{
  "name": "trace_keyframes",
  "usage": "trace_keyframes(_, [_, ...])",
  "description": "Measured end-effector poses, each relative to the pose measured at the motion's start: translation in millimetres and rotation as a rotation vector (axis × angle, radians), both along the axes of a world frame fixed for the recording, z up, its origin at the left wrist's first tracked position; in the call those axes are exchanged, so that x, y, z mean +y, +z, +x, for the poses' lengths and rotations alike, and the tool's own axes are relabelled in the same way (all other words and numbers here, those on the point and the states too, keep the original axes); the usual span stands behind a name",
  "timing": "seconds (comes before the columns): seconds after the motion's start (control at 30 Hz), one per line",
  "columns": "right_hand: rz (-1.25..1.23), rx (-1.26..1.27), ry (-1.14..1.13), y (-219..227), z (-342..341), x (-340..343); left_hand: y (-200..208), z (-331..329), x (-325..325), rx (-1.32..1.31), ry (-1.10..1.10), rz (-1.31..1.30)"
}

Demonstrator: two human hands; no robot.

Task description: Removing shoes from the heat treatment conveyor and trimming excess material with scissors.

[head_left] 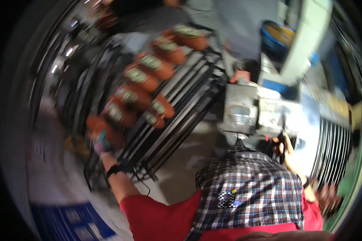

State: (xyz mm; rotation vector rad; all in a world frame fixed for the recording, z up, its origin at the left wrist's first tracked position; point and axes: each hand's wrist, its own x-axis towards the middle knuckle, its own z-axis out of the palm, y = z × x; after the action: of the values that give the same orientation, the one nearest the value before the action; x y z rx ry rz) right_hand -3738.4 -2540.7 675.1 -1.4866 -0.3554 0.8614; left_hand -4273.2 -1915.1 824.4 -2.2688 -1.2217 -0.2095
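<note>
My left arm reaches out to a black rack (181, 114) of rails. On it stand several rounded orange-brown, shoe-like pieces (151, 62) with pale oval patches. My left hand (100, 146) is at the nearest brown piece (104, 130) on the rack's left end. Motion smears its fingers, and a teal and pink patch shows there, so its grip is unclear. On the right, my right hand (288, 152) has its fingers bent around a black object (275, 148) beside a worktop. Blur hides what kind of object that is.
Two boxy metal units, a grey one (240, 108) and a pale one (278, 114), stand ahead of my right hand. A slatted rack (334, 148) is at the far right. Beyond stand a pale post (309, 36) and a blue bin (271, 44). A checked apron (253, 193) covers my front.
</note>
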Motion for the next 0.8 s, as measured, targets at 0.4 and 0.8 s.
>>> trace_keyframes(0.4, [-0.146,-0.578,0.349,-88,115,-160,-268,289,-426,-1.219,-0.363,-0.423])
trace_keyframes(0.8, [0.101,-0.802,-0.081,-149,203,-408,-204,688,-711,-0.787,-1.285,-0.787])
